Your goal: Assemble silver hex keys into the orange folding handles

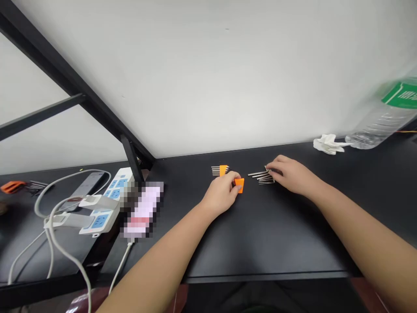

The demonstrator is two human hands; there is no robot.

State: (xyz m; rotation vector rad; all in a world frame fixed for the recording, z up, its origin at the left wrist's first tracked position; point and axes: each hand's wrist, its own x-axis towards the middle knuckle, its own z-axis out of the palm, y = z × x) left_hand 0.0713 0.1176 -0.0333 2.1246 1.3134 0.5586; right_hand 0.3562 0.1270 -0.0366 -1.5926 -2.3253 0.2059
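My left hand [222, 193] is closed on an orange plastic hex key holder [240, 185], fingers over its top and thumb at its near side. Just behind that hand lies a second orange piece [223, 170] with several thin metal keys pointing left from it; the hand partly covers it. To the right, several loose silver hex keys [262, 177] lie fanned out on the black table. My right hand [284, 174] is at their right ends, thumb and fingertips pinched on a hex key. Which key it grips is partly hidden by the fingers.
At left are a phone [143, 211] on a cable, a white power strip [109, 200] with plugs, and a black metal frame [97, 121]. An orange tool set [13, 187] lies far left. Crumpled tissue [329, 144] and a clear bottle [374, 126] are at right.
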